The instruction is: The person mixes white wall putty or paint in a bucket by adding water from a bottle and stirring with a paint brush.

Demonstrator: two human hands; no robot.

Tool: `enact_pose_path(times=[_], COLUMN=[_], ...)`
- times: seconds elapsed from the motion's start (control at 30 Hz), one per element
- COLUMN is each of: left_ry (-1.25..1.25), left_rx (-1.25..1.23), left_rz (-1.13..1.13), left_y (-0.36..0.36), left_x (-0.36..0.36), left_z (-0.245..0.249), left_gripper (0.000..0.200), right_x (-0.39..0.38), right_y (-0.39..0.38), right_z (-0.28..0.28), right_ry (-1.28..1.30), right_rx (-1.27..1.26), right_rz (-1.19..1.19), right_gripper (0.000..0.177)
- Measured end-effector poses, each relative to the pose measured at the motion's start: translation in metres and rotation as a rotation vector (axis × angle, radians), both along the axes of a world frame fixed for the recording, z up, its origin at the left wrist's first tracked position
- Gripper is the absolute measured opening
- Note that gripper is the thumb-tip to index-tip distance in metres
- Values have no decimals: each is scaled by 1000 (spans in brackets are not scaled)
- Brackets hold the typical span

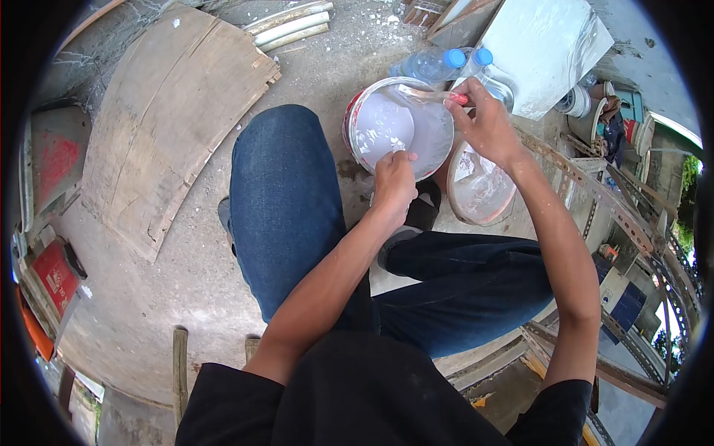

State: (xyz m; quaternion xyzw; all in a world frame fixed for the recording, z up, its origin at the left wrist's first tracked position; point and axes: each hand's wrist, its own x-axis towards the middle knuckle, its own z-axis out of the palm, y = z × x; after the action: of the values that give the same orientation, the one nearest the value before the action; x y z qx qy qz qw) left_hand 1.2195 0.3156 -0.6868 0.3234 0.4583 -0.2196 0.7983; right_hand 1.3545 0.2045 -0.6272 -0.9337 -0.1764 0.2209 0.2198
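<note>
A white bucket point(353, 123) holding pale, whitish liquid stands between my knees and the bottles. My left hand point(395, 183) is closed at the bucket's near rim; whether it grips the rim or something else is hidden. My right hand point(483, 121) pinches the red end of a brush-like tool point(428, 94) above the bucket's right rim. The tool's pale far end reaches over the bucket's opening. Just right of the bucket, below my right hand, is a second round container point(482, 195) with whitish residue on its top.
Two clear bottles with blue caps point(431, 65) lie beyond the bucket, near a white board point(547, 52). A curved wooden sheet point(167, 111) lies on the left floor. Pale pipes point(294, 26) are at the top. A metal frame point(595, 193) stands at right, a red box point(56, 275) at far left.
</note>
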Motion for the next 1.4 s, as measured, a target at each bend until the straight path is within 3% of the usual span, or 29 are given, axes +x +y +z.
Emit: enact_pose_path(times=[0.27,0.5,0.7,0.9,1.2,1.4], left_ry=[-108,-110,-125,-110,-123,-145], left_rx=[122,132,174,206,218,263], left_rz=[-185,-254,-231,-229,-227,-233], left_y=[-2,-7,-11,-12,-16,-17], left_x=[-3,-2,-5,-6,-7,-8], left_z=[-16,-21,-33,-35,-35,-33], left_gripper=[27,31,31,29,29,29], right_x=[-3,-5,-7,-12,-11,-18], right_y=[-26,-15,-13,-15,-11,-16], right_z=[17,28,27,17,29,12], right_ry=[60,113,242,57,126,170], right_rx=[298,419,363,172,345,258], right_rz=[-279,-300,-220,-106,-236,-110], right_gripper=[30,28,28,26,28,28])
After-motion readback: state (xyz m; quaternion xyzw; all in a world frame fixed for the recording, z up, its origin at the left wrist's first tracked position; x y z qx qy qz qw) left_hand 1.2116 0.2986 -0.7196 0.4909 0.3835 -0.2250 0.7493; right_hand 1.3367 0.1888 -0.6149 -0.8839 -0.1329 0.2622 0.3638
